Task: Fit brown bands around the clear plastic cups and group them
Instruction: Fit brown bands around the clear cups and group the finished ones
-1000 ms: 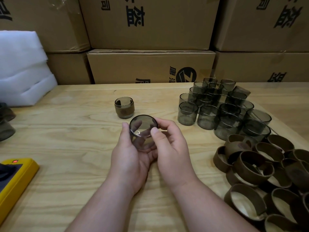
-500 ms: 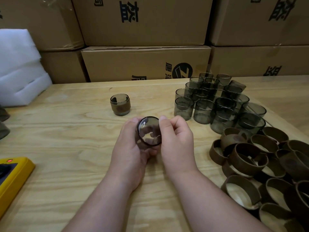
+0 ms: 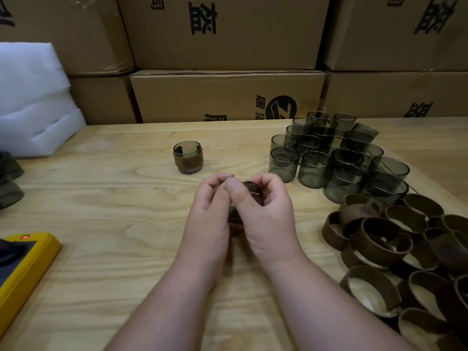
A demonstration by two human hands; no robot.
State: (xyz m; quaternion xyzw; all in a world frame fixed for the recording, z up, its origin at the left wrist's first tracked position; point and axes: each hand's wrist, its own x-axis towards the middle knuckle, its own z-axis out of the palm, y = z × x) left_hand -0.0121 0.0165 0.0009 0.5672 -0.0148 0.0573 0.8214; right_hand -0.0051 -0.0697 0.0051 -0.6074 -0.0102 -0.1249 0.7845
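Dark cups at the left edge (image 3: 8,183): two dark cups sit on the bench, partly cut off by the side of the picture.
Yellow box (image 3: 26,272): it lies flat on the bench at the near left, with a small red light on top.
White foam (image 3: 33,102): a thick stack sits at the far left, in front of the brown boxes.
Brown boxes (image 3: 222,31): big cardboard boxes are stacked along the back, with black writing on them.
Bench (image 3: 114,211): light wood, and everything sits on it.
Cup with a band (image 3: 188,160): one clear cup stands upright, alone, past the hands and a little left. A brown band is wrapped around its middle.
Left hand (image 3: 211,219): its fingers are curled around the held cup from the left side.
Held cup (image 3: 253,192): it is in the middle, lifted above the bench, squeezed between both hands. Only a dark bit of it shows, so I cannot tell if a band is on it.
Right hand (image 3: 268,216): its fingers curl over the top of the held cup and its thumb presses on the near side.
Plain cups (image 3: 336,155): many clear, smoky cups stand close together, to the right of the hands.
Brown bands (image 3: 395,252): a loose pile of rings lies at the near right, just in front of the plain cups.
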